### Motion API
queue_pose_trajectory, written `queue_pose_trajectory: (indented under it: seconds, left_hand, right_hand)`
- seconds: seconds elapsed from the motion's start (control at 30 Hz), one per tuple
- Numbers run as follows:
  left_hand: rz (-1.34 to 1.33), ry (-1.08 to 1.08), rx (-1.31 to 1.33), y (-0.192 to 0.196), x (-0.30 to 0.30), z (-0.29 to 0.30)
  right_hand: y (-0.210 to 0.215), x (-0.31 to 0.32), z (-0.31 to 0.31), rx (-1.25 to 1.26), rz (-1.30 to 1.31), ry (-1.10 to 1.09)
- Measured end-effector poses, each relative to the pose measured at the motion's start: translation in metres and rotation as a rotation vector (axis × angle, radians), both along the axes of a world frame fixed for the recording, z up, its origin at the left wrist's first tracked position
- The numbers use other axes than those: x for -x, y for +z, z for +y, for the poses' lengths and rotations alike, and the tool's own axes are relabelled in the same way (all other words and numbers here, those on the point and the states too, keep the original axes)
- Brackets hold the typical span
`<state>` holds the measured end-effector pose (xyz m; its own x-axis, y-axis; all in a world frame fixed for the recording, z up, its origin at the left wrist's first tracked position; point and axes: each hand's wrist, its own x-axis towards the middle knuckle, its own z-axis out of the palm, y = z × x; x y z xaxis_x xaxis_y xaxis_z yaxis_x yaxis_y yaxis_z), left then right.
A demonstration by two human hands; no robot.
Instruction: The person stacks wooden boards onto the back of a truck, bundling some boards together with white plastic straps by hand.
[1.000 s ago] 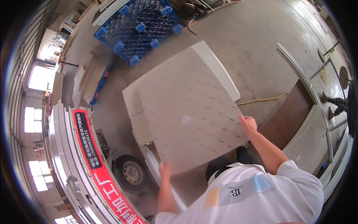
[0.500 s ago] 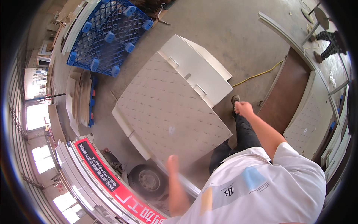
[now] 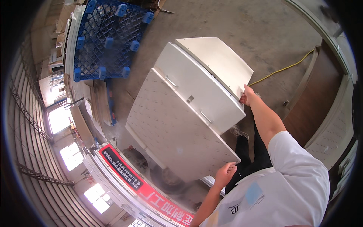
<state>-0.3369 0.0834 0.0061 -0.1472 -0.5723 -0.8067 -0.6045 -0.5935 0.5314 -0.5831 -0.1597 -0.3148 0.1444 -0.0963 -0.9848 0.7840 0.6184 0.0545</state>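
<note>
Hands grip a flat, perforated white panel at its corners.

A large off-white perforated panel (dotted with small holes) lies tilted against a white cabinet.

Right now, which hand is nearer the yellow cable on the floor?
Right. The right hand grips the white panel's far corner, close beside the yellow cable; the left hand holds the panel's near corner, farther away.

White panel now tilted steeper
</note>
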Motion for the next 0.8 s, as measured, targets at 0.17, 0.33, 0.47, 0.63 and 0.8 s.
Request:
queue_pose_trajectory:
  seconds: [0.17, 0.33, 0.47, 0.63, 0.8]
  left_hand:
    - [0.099, -0.004, -0.048, -0.014, 0.066, -0.106]
    - [0.269, 0.313, 0.127, -0.069, 0.142, -0.279]
    - [0.359, 0.53, 0.127, -0.174, 0.158, -0.426]
    - [0.231, 0.661, 0.046, -0.236, 0.152, -0.518]
    - [0.024, 0.559, 0.212, -0.234, 0.165, -0.503]
  right_hand:
    - [-0.072, -0.012, 0.009, -0.099, 0.345, 0.211]
    - [-0.014, 0.047, -0.002, -0.01, 0.192, 0.079]
    - [0.022, 0.089, -0.017, 0.015, 0.163, 0.121]
    - [0.03, 0.111, -0.024, 0.067, 0.143, 0.188]
    - [0.013, 0.103, 0.004, 0.084, 0.2, 0.069]
